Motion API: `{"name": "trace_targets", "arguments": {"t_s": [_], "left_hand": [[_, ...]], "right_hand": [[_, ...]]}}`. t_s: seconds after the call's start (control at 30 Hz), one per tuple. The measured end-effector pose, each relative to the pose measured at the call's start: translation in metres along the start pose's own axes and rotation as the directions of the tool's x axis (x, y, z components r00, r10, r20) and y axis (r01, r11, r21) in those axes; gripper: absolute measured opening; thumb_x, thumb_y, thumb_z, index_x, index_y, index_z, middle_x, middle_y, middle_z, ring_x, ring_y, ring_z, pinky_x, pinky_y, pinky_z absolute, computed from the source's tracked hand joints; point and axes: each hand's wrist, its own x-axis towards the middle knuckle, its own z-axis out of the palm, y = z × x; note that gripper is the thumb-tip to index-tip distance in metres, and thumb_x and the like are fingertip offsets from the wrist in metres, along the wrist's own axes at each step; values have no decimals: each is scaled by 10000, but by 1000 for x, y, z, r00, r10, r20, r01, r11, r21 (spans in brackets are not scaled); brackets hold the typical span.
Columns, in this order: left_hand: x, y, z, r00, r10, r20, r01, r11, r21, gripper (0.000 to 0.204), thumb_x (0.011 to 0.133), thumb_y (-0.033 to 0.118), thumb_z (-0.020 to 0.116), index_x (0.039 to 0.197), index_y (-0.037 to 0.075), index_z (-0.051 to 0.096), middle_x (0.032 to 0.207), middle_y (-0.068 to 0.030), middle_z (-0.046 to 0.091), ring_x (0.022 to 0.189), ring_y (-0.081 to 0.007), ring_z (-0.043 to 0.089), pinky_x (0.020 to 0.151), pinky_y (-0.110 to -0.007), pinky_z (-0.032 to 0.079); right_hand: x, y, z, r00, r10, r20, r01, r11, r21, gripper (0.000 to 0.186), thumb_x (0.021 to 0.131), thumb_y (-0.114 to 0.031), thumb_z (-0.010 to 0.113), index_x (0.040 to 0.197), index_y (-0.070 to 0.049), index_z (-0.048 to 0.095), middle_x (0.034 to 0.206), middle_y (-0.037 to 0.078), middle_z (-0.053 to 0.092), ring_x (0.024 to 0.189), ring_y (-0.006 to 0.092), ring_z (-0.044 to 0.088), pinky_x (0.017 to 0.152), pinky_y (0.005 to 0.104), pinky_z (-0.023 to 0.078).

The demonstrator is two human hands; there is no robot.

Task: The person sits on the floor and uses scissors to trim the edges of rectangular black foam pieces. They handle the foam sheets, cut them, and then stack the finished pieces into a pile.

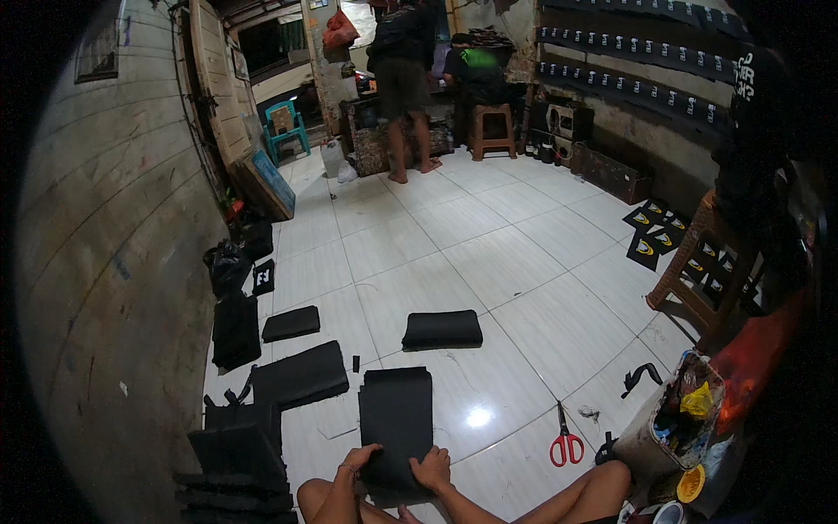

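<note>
A rectangular stack of black fabric pieces (395, 409) lies on the floor before my crossed legs. My left hand (362, 458) grips its lower left edge, thumb on top. On the opposite edge, near the lower right corner, my right hand (430, 465) holds it with bent fingers. Red-handled scissors (567, 449) lie to the right on the tiles.
Black fabric piles (298, 375) line the left wall. Another stack (441, 329) lies ahead. A cluttered bucket (672, 406), plastic stool (698, 253) and printed black pieces (643, 247) are at the right. At the back, one person stands (401, 70) and another sits (478, 74).
</note>
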Motion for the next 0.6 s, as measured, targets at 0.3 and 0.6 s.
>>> {"name": "trace_targets", "arguments": {"t_s": [0.3, 0.6], "left_hand": [[-31, 23, 10, 1000, 0, 4, -1, 957, 289, 624, 666, 363, 810, 1056, -94, 639, 1052, -144, 672, 961, -266, 629, 835, -344, 491], [-82, 40, 31, 736, 673, -78, -525, 640, 561, 418, 662, 248, 766, 977, -10, 673, 958, -260, 656, 929, -406, 628, 865, -425, 499]], "right_hand": [[-2, 5, -6, 998, -58, 7, 59, 998, -14, 741, 760, -410, 677, 1233, 89, 401, 1207, 290, 436, 1149, 420, 439, 959, 478, 406], [39, -67, -108, 539, -839, -80, 604, 451, -657, 793, 791, -155, 615, 1470, -107, 210, 1506, 217, 189, 1364, 423, 225, 1054, 627, 218]]}}
